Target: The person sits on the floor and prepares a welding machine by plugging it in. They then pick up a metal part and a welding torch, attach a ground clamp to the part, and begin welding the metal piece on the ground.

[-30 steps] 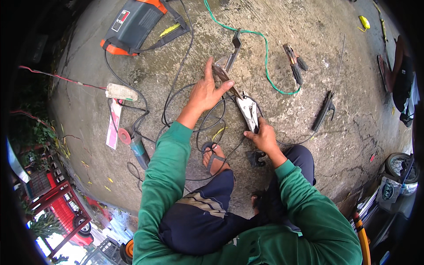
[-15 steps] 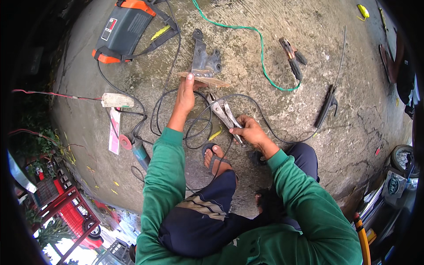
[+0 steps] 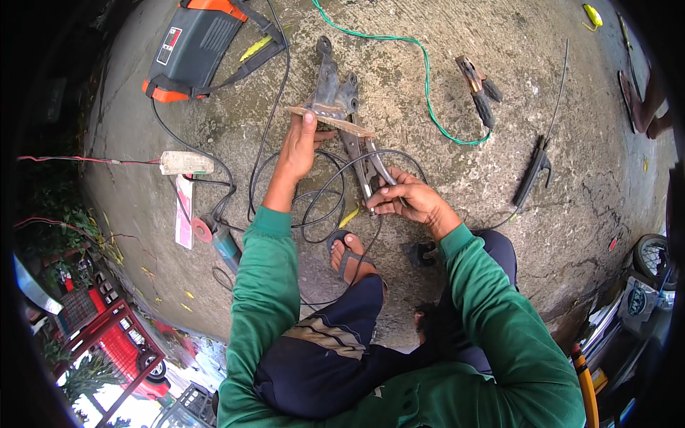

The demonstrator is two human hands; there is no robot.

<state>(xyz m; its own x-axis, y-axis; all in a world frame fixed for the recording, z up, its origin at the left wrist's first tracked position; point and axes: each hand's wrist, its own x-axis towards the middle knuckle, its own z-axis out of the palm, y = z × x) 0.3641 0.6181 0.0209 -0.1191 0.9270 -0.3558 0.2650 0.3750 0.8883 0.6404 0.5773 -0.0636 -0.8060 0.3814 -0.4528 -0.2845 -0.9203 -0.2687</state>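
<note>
A dark metal bracket with holed lugs stands on a thin rust-brown plate, tilted above the concrete. My left hand is closed on the plate's near edge, thumb on top. Silver locking pliers reach up beneath the plate's right part; whether their jaws grip it I cannot tell. My right hand is closed round the pliers' lower handles. Loops of black cable lie around and below both hands.
An orange-and-black machine, earth clamp, electrode holder, angle grinder and white power socket lie around. My sandalled foot is below my hands. Another person's leg shows at right, a motorbike wheel below.
The bracket has turned from lengthwise to sitting up on its crosswise plate. My left fingers have closed on it. The pliers swung more upright and moved up under the plate.
</note>
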